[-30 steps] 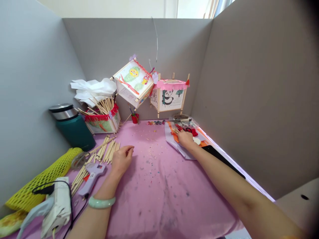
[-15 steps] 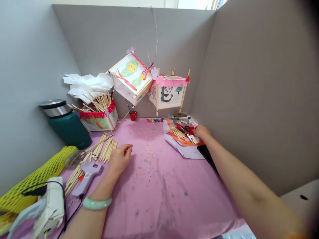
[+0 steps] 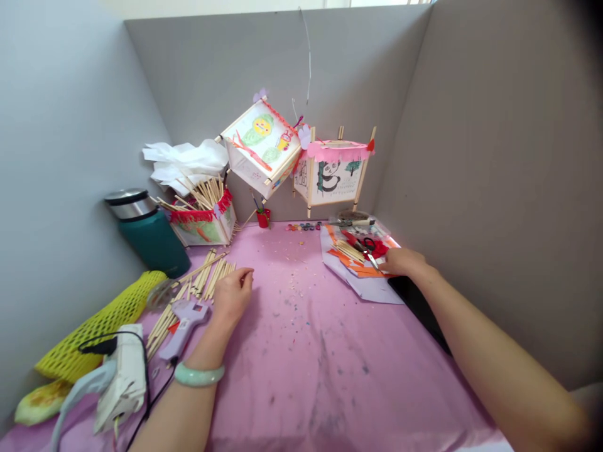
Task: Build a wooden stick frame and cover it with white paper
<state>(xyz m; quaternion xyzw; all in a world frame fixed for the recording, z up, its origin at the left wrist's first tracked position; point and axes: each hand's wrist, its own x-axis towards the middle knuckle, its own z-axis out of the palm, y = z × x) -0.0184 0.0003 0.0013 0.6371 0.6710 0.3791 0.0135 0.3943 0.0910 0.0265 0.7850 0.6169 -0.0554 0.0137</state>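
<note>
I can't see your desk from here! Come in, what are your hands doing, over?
Left hand curled beside the wooden sticks, nothing seen in it. Right hand at the orange and red paper scraps, near the red-handled scissors. Purple glue gun by left wrist.

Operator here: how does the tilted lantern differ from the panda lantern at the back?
The tilted lantern leans corner-down, while the panda lantern stands upright. The tilted lantern has a coloured yellow-green drawing; the panda lantern has mostly black ink. The tilted lantern has thin red edging; the panda lantern has a pink fringe on top. Both have wooden stick frames and paper panels.
</note>
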